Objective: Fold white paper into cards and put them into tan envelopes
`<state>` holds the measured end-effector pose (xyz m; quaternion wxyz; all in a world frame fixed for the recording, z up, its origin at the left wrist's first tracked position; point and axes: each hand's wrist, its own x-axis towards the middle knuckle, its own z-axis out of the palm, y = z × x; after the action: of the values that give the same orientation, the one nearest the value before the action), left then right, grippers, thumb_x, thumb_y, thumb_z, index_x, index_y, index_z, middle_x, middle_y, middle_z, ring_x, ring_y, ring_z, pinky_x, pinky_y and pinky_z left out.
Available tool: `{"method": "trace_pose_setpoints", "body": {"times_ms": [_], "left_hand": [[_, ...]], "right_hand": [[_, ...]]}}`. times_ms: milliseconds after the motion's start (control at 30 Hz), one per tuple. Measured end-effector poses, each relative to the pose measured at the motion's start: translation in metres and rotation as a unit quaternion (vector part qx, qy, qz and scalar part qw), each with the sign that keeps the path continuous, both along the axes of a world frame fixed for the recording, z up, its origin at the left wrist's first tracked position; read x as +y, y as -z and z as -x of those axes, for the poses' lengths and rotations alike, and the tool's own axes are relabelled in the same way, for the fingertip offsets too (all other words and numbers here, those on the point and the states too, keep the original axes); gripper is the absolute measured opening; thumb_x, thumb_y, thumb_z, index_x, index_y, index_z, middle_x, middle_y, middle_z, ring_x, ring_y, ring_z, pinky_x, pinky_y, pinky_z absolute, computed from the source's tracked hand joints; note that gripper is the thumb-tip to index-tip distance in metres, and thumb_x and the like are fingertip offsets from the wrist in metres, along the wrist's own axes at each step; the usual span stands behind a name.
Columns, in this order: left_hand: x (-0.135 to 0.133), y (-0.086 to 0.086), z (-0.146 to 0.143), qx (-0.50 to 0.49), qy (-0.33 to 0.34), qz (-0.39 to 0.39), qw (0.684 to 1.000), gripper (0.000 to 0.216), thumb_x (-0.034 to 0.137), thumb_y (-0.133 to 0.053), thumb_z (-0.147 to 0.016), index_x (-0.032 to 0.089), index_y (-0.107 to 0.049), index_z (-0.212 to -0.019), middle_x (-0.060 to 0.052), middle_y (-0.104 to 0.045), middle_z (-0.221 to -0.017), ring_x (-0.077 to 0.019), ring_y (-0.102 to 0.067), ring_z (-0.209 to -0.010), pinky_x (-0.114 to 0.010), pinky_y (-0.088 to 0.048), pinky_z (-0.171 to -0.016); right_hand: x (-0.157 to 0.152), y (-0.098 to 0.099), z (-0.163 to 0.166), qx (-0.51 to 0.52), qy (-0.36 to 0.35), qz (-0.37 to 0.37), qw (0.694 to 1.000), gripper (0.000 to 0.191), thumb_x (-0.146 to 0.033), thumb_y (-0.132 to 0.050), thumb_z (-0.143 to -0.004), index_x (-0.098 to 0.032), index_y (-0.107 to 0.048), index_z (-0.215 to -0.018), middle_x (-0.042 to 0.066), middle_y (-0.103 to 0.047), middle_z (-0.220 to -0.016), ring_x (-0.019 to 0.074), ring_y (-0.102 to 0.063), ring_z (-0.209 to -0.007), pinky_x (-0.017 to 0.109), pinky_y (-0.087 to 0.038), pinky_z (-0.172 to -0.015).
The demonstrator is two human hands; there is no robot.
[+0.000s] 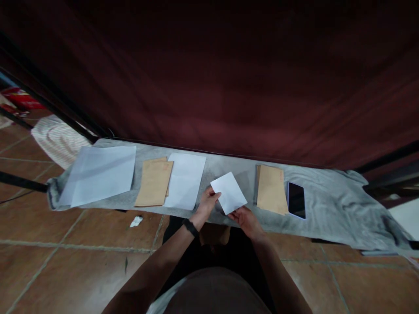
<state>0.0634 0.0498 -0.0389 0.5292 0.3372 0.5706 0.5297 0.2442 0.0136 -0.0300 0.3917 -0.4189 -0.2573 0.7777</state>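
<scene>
A small white sheet of paper [229, 192], perhaps folded, is tilted in front of me above the grey cloth. My left hand [208, 201] pinches its left edge, thumb on top. At its lower right edge my right hand [247, 221] grips from beneath, the fingers partly hidden under it. To the left lies a larger white sheet [187, 179], with brown envelopes [154, 183] stacked partly over its edge. More brown envelopes [271, 188] lie in a stack to the right.
Large white sheets [103, 174] spread over the left end of the cloth-covered surface [340, 205]. A phone [296, 200] lies beside the right envelopes. A dark red curtain [222, 96] hangs along the back edge. White crumpled scrap [136, 221] is on the tiled floor.
</scene>
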Motion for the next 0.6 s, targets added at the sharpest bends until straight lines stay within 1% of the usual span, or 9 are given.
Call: {"method": "trace_pose_setpoints", "body": {"times_ms": [67, 133, 233, 300, 367, 400, 467, 533, 600], "left_hand": [[0.004, 0.003, 0.0, 0.04, -0.01, -0.01, 0.999, 0.019, 0.02, -0.074, -0.072, 0.017, -0.07, -0.09, -0.005, -0.075, -0.086, -0.0188, -0.067, -0.077, -0.028, -0.053, -0.068], [0.005, 0.005, -0.001, 0.08, -0.014, -0.017, 0.997, 0.022, 0.013, -0.072, -0.072, 0.017, -0.07, -0.094, -0.004, -0.075, -0.091, -0.0193, -0.068, -0.083, -0.03, -0.054, -0.076], [0.001, 0.005, -0.004, 0.131, -0.018, -0.019, 0.991, 0.033, 0.008, -0.072, -0.072, 0.018, -0.067, -0.103, -0.004, -0.074, -0.093, -0.0199, -0.069, -0.087, -0.033, -0.055, -0.082], [-0.004, 0.004, -0.003, 0.166, -0.022, -0.026, 0.985, 0.044, 0.009, -0.072, -0.075, 0.019, -0.062, -0.117, -0.004, -0.073, -0.097, -0.0202, -0.069, -0.088, -0.035, -0.056, -0.083], [-0.01, 0.002, 0.001, 0.24, -0.031, -0.057, 0.969, 0.054, 0.014, -0.069, -0.081, 0.019, -0.053, -0.132, -0.008, -0.071, -0.109, -0.0219, -0.069, -0.094, -0.039, -0.056, -0.087], [-0.012, 0.001, 0.004, 0.297, -0.035, -0.08, 0.951, 0.055, 0.017, -0.066, -0.085, 0.018, -0.048, -0.137, -0.011, -0.067, -0.119, -0.024, -0.067, -0.103, -0.042, -0.055, -0.092], [-0.018, -0.002, 0.008, 0.429, -0.024, -0.123, 0.894, 0.053, 0.021, -0.06, -0.091, 0.016, -0.045, -0.142, -0.018, -0.055, -0.14, -0.0297, -0.057, -0.126, -0.049, -0.048, -0.104], [-0.022, -0.004, 0.009, 0.53, 0.031, -0.156, 0.833, 0.048, 0.024, -0.053, -0.096, 0.016, -0.045, -0.143, -0.018, -0.041, -0.154, -0.032, -0.04, -0.142, -0.052, -0.038, -0.114], [-0.027, -0.005, 0.003, 0.583, 0.112, -0.184, 0.783, 0.046, 0.028, -0.047, -0.1, 0.016, -0.044, -0.145, -0.016, -0.034, -0.16, -0.0307, -0.03, -0.149, -0.052, -0.031, -0.119]], "right_hand": [[0.002, 0.007, -0.003, -0.033, 0.018, -0.014, 0.999, 0.033, -0.035, -0.076, -0.069, -0.025, -0.067, -0.099, 0.004, -0.075, -0.106, 0.0234, -0.071, -0.097, 0.04, -0.056, -0.089], [0.005, 0.015, -0.005, -0.106, 0.057, -0.042, 0.992, 0.035, -0.047, -0.076, -0.07, -0.023, -0.065, -0.094, 0.005, -0.075, -0.096, 0.0236, -0.072, -0.087, 0.042, -0.058, -0.083], [0.015, 0.027, -0.008, -0.213, 0.099, -0.082, 0.968, 0.041, -0.06, -0.073, -0.069, -0.024, -0.059, -0.083, 0.0, -0.07, -0.077, 0.0197, -0.068, -0.07, 0.038, -0.059, -0.071], [0.024, 0.032, -0.011, -0.265, 0.097, -0.096, 0.955, 0.039, -0.06, -0.072, -0.068, -0.025, -0.056, -0.077, -0.003, -0.064, -0.067, 0.018, -0.064, -0.062, 0.034, -0.057, -0.063], [0.033, 0.035, -0.017, -0.325, 0.083, -0.116, 0.935, 0.032, -0.054, -0.069, -0.071, -0.026, -0.054, -0.073, -0.004, -0.06, -0.062, 0.0176, -0.061, -0.059, 0.031, -0.053, -0.056], [0.037, 0.035, -0.019, -0.353, 0.072, -0.126, 0.924, 0.027, -0.05, -0.067, -0.073, -0.026, -0.054, -0.072, -0.004, -0.059, -0.06, 0.0174, -0.06, -0.058, 0.029, -0.051, -0.055], [0.042, 0.034, -0.023, -0.4, 0.042, -0.146, 0.904, 0.019, -0.042, -0.061, -0.078, -0.026, -0.053, -0.07, -0.004, -0.058, -0.058, 0.017, -0.059, -0.055, 0.028, -0.049, -0.053], [0.046, 0.031, -0.025, -0.436, 0.007, -0.164, 0.885, 0.016, -0.036, -0.056, -0.081, -0.025, -0.053, -0.07, -0.004, -0.056, -0.055, 0.0165, -0.057, -0.051, 0.028, -0.047, -0.052], [0.05, 0.028, -0.025, -0.461, -0.03, -0.181, 0.868, 0.015, -0.032, -0.052, -0.084, -0.025, -0.054, -0.071, -0.005, -0.055, -0.052, 0.0158, -0.056, -0.048, 0.027, -0.045, -0.053]]}}
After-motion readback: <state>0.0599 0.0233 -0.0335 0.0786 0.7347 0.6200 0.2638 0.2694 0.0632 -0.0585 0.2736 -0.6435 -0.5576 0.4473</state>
